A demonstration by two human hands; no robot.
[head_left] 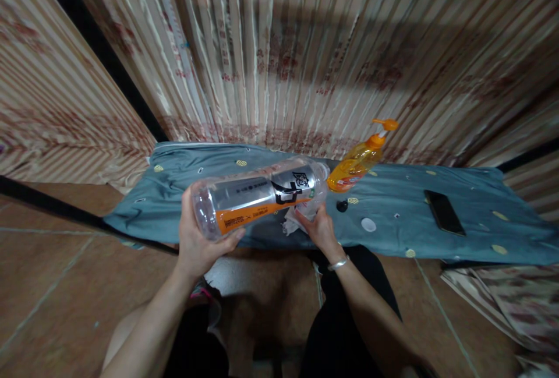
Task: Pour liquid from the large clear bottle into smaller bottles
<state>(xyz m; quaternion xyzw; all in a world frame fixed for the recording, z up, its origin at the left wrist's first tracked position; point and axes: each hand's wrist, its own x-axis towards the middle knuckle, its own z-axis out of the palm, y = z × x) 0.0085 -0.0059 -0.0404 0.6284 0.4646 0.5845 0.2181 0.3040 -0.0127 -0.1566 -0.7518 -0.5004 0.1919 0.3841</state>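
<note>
A large clear plastic bottle point(257, 194) with a silver and orange label lies tilted in the air, its neck toward the right. Around its base end is my left hand point(201, 244), fingers wrapped behind and thumb along the underside. My right hand point(321, 229) is closed on a crumpled white tissue point(292, 222), held against the bottle's underside near the neck end. Most of the right fingers are hidden behind the tissue and bottle. Just beyond the neck stands a pump bottle point(356, 165) of orange-yellow liquid with an orange pump top.
A narrow bench covered in blue-green patterned cloth point(406, 221) runs across the view. On it lie a small black object point(342, 206), a white round disc point(368, 225) and a dark phone point(444, 212). Behind hangs a striped curtain point(279, 63). Black poles point(100, 46) slant at the left.
</note>
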